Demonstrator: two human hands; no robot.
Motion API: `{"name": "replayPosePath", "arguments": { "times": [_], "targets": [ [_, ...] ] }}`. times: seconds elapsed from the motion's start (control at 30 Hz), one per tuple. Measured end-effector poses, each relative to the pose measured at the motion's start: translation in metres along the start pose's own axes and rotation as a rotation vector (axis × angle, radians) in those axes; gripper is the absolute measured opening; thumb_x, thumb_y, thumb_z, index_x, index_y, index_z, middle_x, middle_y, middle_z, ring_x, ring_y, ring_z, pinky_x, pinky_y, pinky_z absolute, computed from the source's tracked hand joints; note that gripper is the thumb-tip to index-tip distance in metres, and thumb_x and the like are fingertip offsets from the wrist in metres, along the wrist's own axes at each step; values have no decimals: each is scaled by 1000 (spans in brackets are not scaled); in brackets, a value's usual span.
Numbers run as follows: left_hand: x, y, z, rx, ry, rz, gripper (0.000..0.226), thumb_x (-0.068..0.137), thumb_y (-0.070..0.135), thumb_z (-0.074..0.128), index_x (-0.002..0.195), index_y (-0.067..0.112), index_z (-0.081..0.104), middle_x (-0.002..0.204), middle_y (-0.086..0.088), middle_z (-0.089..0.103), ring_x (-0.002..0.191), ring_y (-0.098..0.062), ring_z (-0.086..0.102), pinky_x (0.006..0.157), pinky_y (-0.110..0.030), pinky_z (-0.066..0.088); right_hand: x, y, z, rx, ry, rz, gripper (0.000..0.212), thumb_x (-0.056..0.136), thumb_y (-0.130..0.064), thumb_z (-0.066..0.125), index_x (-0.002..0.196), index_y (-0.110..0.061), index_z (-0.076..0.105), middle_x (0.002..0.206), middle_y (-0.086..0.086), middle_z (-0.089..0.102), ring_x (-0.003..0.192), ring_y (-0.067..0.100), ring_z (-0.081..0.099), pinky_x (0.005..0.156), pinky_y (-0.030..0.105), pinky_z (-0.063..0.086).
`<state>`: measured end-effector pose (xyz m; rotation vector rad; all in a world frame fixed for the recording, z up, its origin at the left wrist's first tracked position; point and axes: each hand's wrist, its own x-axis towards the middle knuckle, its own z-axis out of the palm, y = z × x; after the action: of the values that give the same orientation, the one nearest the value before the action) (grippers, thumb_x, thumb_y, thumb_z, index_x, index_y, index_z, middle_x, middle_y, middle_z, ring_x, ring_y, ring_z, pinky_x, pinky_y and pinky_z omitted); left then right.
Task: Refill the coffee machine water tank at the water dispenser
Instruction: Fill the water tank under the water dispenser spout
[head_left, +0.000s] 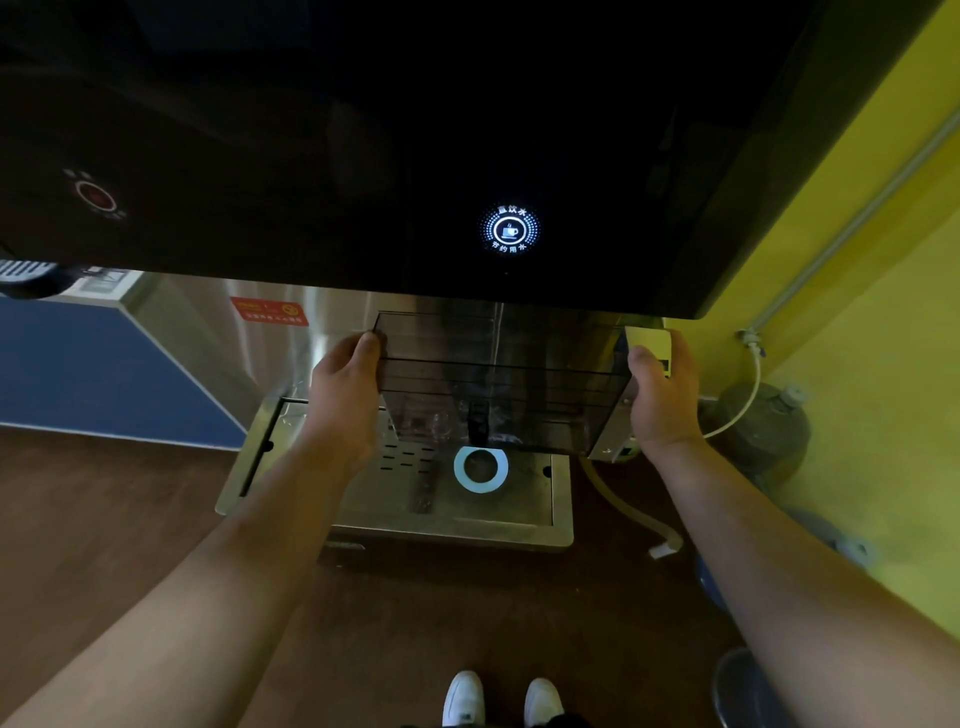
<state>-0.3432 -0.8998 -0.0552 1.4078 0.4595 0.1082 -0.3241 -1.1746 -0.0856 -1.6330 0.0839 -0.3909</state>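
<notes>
**Tank held under the spout, both hands on its ends**

L hand (347, 387) is wrapped on the left end of the water tank (498, 384), thumb on the near upper edge, fingers gone behind the wall. R hand (662, 389) does the same on the right end, thumb up near the rim, palm flat to the side. Both are closed on the tank; neither is free. Arms come in roughly symmetric, so no hand is clearly nearer.

The tank is clear plastic w/ ribbed walls, long axis running left-right between my hands, open top facing up toward the underside of the water dispenser (467, 130). It hangs above the drip tray (563, 514), not resting on it. I can't see a spout or a stream; the dark panel hides that zone. A bit of water seems to sit at the tank bottom, but the level is hard to read.

The lit cup button (510, 228) sits on the front panel, above the tank and right of its middle. My guess: the tank still needs filling, and pressing the button means freeing one hand, prob. the R as it's closer to that side. The white ring (480, 467) on the tray lies just below the tank's mid-section, a fair mark for lining up w/ the outlet.
</notes>
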Motion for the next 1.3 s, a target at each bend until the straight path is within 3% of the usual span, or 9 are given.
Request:
{"name": "replayPosePath", "arguments": {
  "times": [0.2,0.63,0.83,0.97,1.07,1.3],
  "targets": [
    [0,1,0,12,-3,4,22,106,22,44,95,20,64,83,5,66,62,8,66,58,-8,49,3,3,-1,0,8,27,12,82,-29,52,91,-25,58,81,-4,59,77,16,59,70,32,48],
    [-1,2,1,11,-2,0,22,106,21,43,98,18,64,85,3,65,60,8,65,57,-8,49,4,5,-3,25,-12,34,11,82,-29,53,91,-31,60,83,-1,61,84,28,60,77,43,48],
    [-1,5,2,20,5,-27,20,105,23,44,97,22,62,87,5,66,69,2,65,58,-9,48,3,4,-1,45,-12,39,12,79,-38,55,85,-44,63,89,10,60,93,48,59,80,54,51],
    [0,5,2,5,16,-24,20,105,23,46,95,22,63,85,5,67,65,6,67,59,-8,49,3,3,0,77,-3,65,15,78,-36,55,83,-47,64,88,8,59,87,38,60,77,49,50],
    [0,5,3,11,6,-32,19,105,24,46,96,21,63,83,6,66,66,4,66,61,-11,48,4,6,-2,72,1,52,11,78,-36,55,87,-35,62,84,4,60,83,32,59,73,42,48],
    [3,4,2,4,-3,-34,19,105,24,46,98,20,63,85,5,67,69,1,65,64,-14,49,7,12,-6,32,-16,26,15,80,-37,54,91,-29,60,85,8,59,84,39,59,75,48,48]
  ]
}}
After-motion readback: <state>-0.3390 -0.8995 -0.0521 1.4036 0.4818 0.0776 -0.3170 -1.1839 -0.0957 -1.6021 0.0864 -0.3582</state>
